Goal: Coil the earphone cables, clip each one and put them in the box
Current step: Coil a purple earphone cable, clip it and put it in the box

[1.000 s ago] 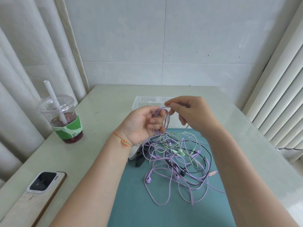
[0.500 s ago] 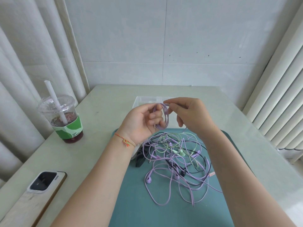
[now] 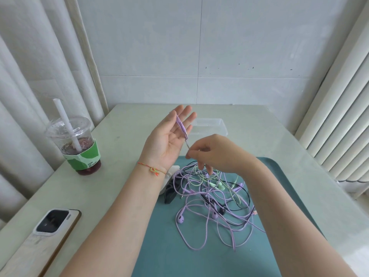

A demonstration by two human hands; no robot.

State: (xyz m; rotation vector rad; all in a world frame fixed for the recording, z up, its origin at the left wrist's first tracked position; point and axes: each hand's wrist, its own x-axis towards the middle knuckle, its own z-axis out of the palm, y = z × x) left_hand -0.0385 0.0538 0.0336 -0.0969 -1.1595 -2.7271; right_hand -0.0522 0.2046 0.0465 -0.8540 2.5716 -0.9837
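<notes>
My left hand (image 3: 165, 140) is raised over the table with its palm up and fingers straight. A few loops of purple earphone cable (image 3: 182, 127) are wound round its fingers. My right hand (image 3: 215, 154) pinches the same cable just below the loops and holds it taut. The rest of the cable trails down into a tangle of purple, green and black earphones (image 3: 211, 198) on a teal mat (image 3: 179, 256). A clear plastic box (image 3: 219, 126) stands behind my hands. A black clip (image 3: 169, 193) and a white clip (image 3: 173, 169) lie at the mat's left edge, partly hidden by my left wrist.
A plastic cup (image 3: 77, 144) with a straw and a dark drink stands at the left. A phone (image 3: 52, 222) lies face down near the front left edge. Curtains hang left, blinds right, and a tiled wall closes the far side.
My left hand has opened from a curled grip and risen, its fingers now straight with the loops round them. My right hand has dropped lower and to the right, drawing the cable down.
</notes>
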